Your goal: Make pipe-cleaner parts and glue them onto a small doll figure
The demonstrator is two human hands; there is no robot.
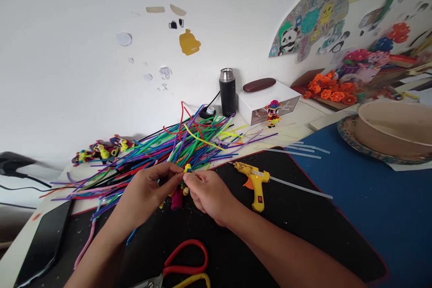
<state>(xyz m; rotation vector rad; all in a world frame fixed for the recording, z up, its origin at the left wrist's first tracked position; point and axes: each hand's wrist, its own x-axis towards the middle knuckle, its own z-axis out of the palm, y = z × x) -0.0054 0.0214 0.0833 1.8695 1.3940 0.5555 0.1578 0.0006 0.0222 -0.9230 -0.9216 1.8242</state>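
Note:
My left hand [146, 193] and my right hand [207, 195] meet over a black mat [303, 220], fingers pinched together on a small pipe-cleaner figure [178, 195] with a pink body and yellow bits. Its top part sits between my fingertips at the middle. Just behind my hands lies a big heap of coloured pipe cleaners [175, 148].
A yellow glue gun [255, 182] with a glue stick lies right of my hands. Red-handled scissors [184, 265] lie near the front edge. A phone [43, 243] rests at left. Finished small figures [101, 149], a black flask [227, 92], a white box [268, 101] and a round basket [388, 135] stand behind.

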